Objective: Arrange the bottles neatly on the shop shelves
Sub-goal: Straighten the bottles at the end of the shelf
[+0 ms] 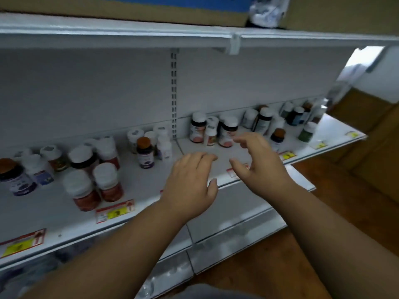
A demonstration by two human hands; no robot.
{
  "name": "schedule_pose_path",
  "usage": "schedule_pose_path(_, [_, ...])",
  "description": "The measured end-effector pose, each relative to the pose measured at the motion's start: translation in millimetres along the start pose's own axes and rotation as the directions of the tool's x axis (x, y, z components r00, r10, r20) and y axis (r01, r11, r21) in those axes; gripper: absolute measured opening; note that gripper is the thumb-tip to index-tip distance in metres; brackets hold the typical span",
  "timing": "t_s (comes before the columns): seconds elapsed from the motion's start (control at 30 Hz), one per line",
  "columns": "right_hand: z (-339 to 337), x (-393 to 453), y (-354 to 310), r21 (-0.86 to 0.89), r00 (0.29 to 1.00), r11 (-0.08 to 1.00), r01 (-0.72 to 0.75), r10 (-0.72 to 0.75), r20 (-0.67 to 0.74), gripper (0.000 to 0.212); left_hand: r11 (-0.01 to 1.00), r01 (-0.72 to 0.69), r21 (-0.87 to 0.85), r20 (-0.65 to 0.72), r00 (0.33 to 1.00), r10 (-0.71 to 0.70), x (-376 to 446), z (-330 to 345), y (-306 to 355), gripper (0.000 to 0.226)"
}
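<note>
A white shop shelf (151, 203) carries several supplement bottles with white or brown caps. A trio of bottles (212, 132) stands just beyond my hands, two dark ones with a small white one between them. My left hand (191, 182) hovers palm down over the shelf's front edge, empty, fingers loosely spread. My right hand (257, 160) is beside it, fingers curled and apart, fingertips close to the right dark bottle (227, 131), not touching. A purple-labelled brown-cap bottle (144, 153) stands left of my left hand. Red-filled bottles (95, 188) cluster further left.
More bottles (291, 117) line the shelf's right end. Price tags (115, 211) run along the front edge. An upper shelf (129, 33) holds cardboard boxes. Lower shelves sit below, with wooden floor (356, 190) to the right. A slotted upright (173, 91) divides the back panel.
</note>
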State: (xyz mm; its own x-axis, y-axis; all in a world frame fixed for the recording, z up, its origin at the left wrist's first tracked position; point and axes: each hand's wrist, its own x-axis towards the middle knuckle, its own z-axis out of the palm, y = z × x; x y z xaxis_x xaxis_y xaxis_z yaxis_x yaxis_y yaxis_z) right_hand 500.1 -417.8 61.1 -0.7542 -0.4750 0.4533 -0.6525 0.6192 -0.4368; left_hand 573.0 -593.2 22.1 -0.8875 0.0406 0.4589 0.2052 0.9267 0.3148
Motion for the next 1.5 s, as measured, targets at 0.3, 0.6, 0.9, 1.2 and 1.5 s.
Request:
schedule_pose_path(0.3, [-141, -58, 180, -0.073, 0.961, 0.972, -0.225, 0.210, -0.179, 0.036, 0.984, -0.125, -0.126, 0.098, 0.986, 0.138, 100, 143, 183, 0.046])
schedule_pose_path(0.6, [-163, -8, 297, 0.010, 0.937, 0.953, -0.303, 0.300, -0.177, 0.035, 0.983, -0.129, -0.129, 0.207, 0.966, 0.153, 195, 224, 224, 0.049])
schedule_pose_path(0.9, [-186, 68, 407, -0.012, 0.927, 0.937, -0.349, 0.343, -0.148, 0.030, 0.976, -0.149, -0.161, 0.226, 0.957, 0.184, 321, 286, 247, 0.045])
schedule_pose_path(1.2, [-167, 163, 544, 0.021, 0.970, 0.970, -0.243, 0.242, 0.040, 0.033, 1.000, 0.016, -0.025, 0.129, 0.991, -0.013, 404, 347, 260, 0.045])
schedule_pose_path(1.5, [-150, 223, 629, -0.056, 0.918, 0.995, 0.086, -0.057, 0.391, 0.036, 0.936, 0.346, 0.062, 0.025, 0.937, -0.348, 450, 379, 290, 0.043])
